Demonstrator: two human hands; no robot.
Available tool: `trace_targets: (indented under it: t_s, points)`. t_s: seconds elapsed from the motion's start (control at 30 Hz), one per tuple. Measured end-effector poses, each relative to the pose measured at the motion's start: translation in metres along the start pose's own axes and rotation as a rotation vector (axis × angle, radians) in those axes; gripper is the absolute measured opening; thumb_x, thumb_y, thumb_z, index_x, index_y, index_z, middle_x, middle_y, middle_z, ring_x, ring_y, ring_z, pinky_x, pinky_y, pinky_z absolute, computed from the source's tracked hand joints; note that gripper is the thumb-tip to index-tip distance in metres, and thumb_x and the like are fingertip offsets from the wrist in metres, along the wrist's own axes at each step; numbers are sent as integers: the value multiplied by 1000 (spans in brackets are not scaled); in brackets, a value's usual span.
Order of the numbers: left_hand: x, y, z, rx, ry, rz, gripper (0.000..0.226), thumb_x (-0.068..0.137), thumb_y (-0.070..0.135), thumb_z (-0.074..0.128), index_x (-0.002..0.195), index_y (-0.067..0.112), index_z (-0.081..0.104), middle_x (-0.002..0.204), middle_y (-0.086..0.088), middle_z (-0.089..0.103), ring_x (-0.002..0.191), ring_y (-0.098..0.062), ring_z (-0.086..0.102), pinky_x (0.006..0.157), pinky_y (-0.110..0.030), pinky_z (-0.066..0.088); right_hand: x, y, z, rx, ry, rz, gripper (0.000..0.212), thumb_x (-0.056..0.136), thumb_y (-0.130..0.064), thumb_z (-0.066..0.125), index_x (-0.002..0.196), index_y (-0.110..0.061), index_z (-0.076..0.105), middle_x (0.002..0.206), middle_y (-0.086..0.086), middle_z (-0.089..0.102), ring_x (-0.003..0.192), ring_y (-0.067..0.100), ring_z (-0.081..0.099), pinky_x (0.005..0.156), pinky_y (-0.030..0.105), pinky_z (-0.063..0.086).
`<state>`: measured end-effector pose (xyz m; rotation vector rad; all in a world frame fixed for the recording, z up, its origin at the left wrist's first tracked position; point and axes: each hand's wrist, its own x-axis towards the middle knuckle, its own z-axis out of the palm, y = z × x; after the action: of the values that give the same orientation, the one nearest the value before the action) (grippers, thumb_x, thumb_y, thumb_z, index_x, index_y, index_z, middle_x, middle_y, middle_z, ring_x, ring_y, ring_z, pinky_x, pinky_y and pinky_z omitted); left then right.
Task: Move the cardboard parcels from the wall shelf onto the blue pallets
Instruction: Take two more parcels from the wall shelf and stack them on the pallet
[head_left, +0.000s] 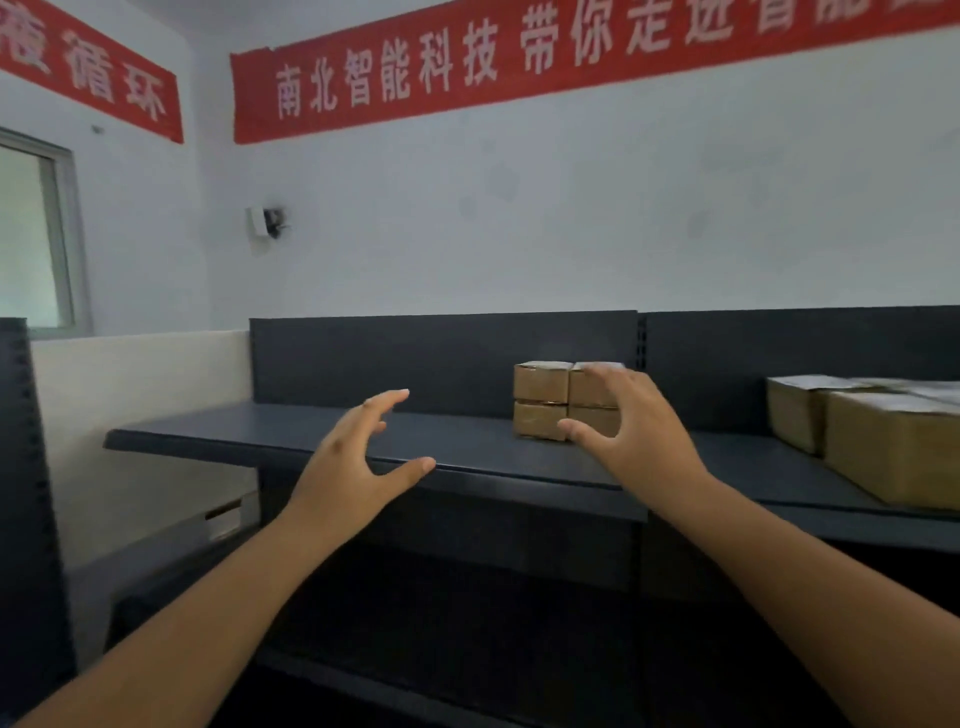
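Observation:
A block of several small cardboard parcels (540, 400), stacked two high, stands on the dark wall shelf (291, 436) against its back panel. My right hand (634, 421) is stretched out in front of the block's right side, fingers spread, and hides part of it; I cannot tell whether it touches. My left hand (358, 457) hovers over the shelf's front edge, well left of the parcels, fingers apart and holding nothing. Larger cardboard parcels (893, 447) sit on the shelf at the far right. No blue pallet is in view.
A lower shelf level lies in shadow under the top board. Another dark rack upright (26, 493) stands at the left edge. A window (31, 234) and red banners (519, 62) are on the white walls.

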<state>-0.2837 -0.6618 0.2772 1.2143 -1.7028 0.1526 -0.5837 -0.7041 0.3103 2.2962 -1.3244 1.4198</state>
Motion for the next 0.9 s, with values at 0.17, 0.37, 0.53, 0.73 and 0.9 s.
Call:
trace_targets:
  t_s: [0.17, 0.37, 0.53, 0.73, 0.9]
  points:
    - [52, 18, 54, -6, -45, 26, 86, 76, 49, 76, 146, 47, 25, 143, 12, 41, 121, -5, 49, 94, -29, 42, 31, 60, -17, -31, -45, 69, 67, 83, -47, 67, 141, -33, 36, 141, 4, 43, 125, 17, 44, 94, 24, 35]
    - [113, 16, 105, -6, -152, -21, 92, 75, 50, 77, 146, 49, 19, 153, 0, 32, 125, -16, 49, 93, -31, 41, 65, 100, 4, -60, -155, 166, 72, 83, -47, 67, 143, -38, 28, 143, 8, 41, 115, 22, 51, 84, 27, 39]
    - [152, -2, 138, 12, -290, -107, 100, 72, 51, 79, 148, 49, 13, 157, -7, 27, 133, -27, 44, 104, -44, 42, 92, 113, 19, -29, -222, 277, 75, 86, -43, 67, 146, -35, 25, 141, 7, 49, 120, 26, 51, 89, 32, 42]
    - [193, -25, 165, -72, -427, -225, 105, 75, 42, 81, 152, 41, 10, 152, -14, 38, 137, -30, 41, 102, -39, 41, 111, 125, 37, -20, -268, 357, 69, 85, -40, 69, 143, -35, 31, 141, 4, 51, 126, 24, 49, 93, 31, 42]
    - [202, -28, 181, -158, -435, -147, 69, 79, 36, 78, 136, 40, 39, 126, 5, 56, 123, -19, 52, 93, -33, 48, 112, 129, 51, -34, -223, 358, 54, 87, -36, 68, 133, -30, 43, 123, 2, 58, 106, 17, 54, 80, 25, 40]
